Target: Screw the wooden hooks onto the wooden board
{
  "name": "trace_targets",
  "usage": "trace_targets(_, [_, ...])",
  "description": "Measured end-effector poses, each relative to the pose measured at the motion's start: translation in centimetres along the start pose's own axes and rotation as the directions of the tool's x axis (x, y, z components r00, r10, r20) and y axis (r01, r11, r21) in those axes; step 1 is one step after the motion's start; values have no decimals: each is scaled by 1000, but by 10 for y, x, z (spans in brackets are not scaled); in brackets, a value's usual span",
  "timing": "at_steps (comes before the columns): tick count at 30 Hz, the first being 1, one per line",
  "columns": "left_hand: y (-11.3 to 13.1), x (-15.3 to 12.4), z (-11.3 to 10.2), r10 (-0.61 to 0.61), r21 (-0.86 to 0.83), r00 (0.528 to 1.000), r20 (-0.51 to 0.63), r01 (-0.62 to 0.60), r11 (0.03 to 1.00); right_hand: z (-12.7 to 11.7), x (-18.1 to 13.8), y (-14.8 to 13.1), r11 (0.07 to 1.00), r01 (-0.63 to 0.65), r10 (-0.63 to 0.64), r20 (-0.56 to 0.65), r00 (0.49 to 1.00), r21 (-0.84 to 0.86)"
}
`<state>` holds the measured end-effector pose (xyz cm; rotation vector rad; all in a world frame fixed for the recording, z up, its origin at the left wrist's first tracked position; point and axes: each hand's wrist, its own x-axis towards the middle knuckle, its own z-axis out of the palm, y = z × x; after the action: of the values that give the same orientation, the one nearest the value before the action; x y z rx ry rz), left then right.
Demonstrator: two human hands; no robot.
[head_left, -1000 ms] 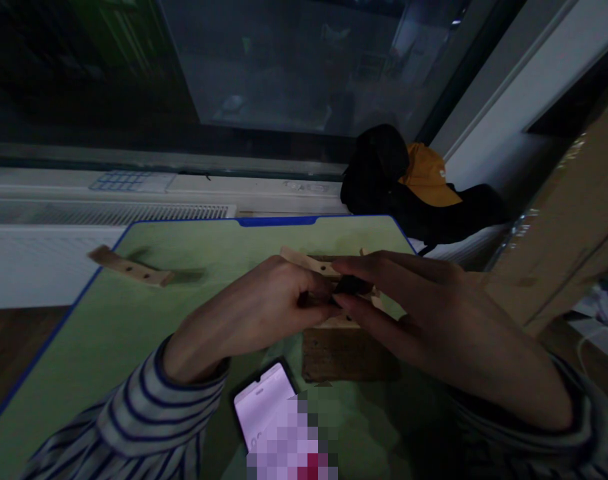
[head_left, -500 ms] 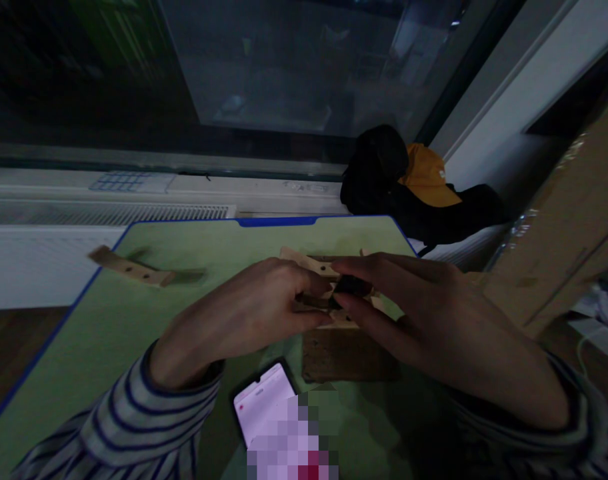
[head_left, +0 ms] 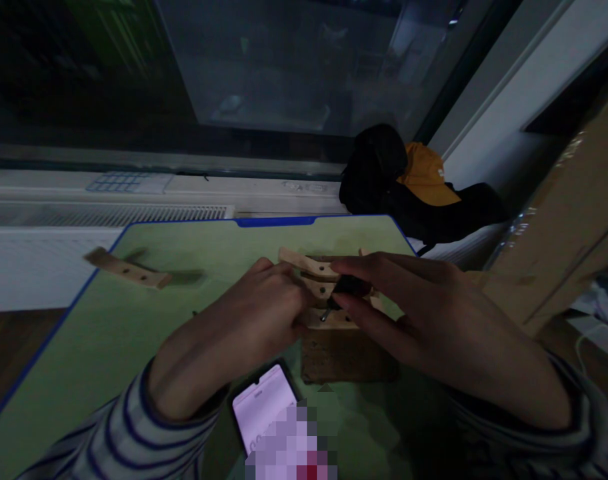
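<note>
In the head view, my right hand (head_left: pixel 409 300) pinches the black handle of a small screwdriver (head_left: pixel 351 288) between thumb and fingers. Its thin metal tip points down and left, at a hole in the nearest curved wooden slat (head_left: pixel 338 319). Several such slats with drilled holes, among them the rear wooden slat (head_left: pixel 304 261), rest over a brown block (head_left: pixel 349 357). My left hand (head_left: pixel 269 307) is closed at the slats' left ends. Its fingertips are hidden, so what they hold cannot be made out.
A loose wooden slat with two holes (head_left: pixel 129 269) lies at the left of the green, blue-edged table (head_left: pixel 214 243). A lit phone (head_left: pixel 264 400) lies in front of the block. Beyond are a radiator (head_left: pixel 134 213), an orange cap (head_left: pixel 427 175) on black items, and a cardboard box (head_left: pixel 559 220) at right.
My left fingers have drawn back to the left from the screwdriver and curled in, uncovering its metal tip and the slats' holes. My right hand has hardly moved.
</note>
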<state>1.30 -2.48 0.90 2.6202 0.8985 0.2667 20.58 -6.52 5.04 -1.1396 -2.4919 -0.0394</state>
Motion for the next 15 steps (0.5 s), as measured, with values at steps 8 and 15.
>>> trace_targets(8, [1,-5,10,-3,99,1000,-28,5,995,1,2,0,1000,-5,5,3,1000,15])
trace_targets(15, [2,-2,9,3,81,1000,-10,-2,997,0,1,-1,1000,-10,10,7,1000,10])
